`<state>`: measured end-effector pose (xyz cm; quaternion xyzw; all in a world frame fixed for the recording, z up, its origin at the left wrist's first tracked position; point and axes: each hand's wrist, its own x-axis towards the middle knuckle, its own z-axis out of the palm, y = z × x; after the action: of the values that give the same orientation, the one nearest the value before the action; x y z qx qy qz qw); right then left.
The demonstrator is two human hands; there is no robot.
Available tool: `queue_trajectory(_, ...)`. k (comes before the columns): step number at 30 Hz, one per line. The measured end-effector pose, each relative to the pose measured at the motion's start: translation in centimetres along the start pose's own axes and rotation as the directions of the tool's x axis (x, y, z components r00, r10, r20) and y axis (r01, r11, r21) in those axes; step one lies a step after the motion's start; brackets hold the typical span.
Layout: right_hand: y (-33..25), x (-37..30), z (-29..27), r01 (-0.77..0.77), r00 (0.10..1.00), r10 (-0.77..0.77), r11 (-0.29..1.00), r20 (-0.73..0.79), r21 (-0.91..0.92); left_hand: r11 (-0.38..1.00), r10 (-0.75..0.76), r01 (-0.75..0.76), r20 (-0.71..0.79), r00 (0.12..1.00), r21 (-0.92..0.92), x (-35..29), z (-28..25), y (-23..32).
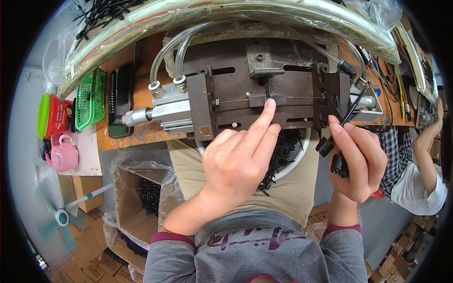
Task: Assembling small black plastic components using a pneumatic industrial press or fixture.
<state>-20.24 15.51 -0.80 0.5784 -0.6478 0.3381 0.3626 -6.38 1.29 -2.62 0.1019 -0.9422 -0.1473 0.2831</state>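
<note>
My left hand (238, 153) reaches over the metal fixture with its index finger stretched out. That fingertip touches the near end of a thin black rod (267, 88) standing in the middle of the fixture (231, 94). The middle finger is partly extended beside it, and the thumb is hidden. To the right, my right hand (359, 160) is closed around a small bunch of black plastic rods (350, 112) with thicker ribbed ends (339, 165) below. A thin metal wire or pin (302, 97) runs across the fixture at each side of its centre block.
Air cylinders (172, 111) with clear hoses flank the fixture. A round white basin (302, 153) of black pieces rests on my lap. A plastic-lined carton (137, 188) stands lower left. Green basket (90, 99) and pink cup (64, 153) are left; another person's arm (426, 141) is far right.
</note>
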Motion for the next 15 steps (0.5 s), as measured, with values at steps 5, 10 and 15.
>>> queue_trajectory(5, -0.4, -0.4, 0.6, 0.058, 0.997, -0.061, 0.997, 0.048, 0.056, 0.964, -0.058, 0.05, -0.021, 0.998, -0.262, 0.3, -0.5, -0.1)
queue_trajectory(10, -1.5, -0.2, 1.0, 0.08, 0.992, -0.094, 0.986, 0.089, 0.146, 0.775, -0.03, -0.038, -0.097, 0.995, -0.63, 0.0, -2.2, 0.7)
queue_trajectory(15, -0.7, -0.1, 0.7, -0.065, 0.995, 0.057, 0.992, 0.081, 0.106, 0.91, -0.07, 0.035, -0.068, 0.995, -0.412, -0.4, -2.7, 1.0)
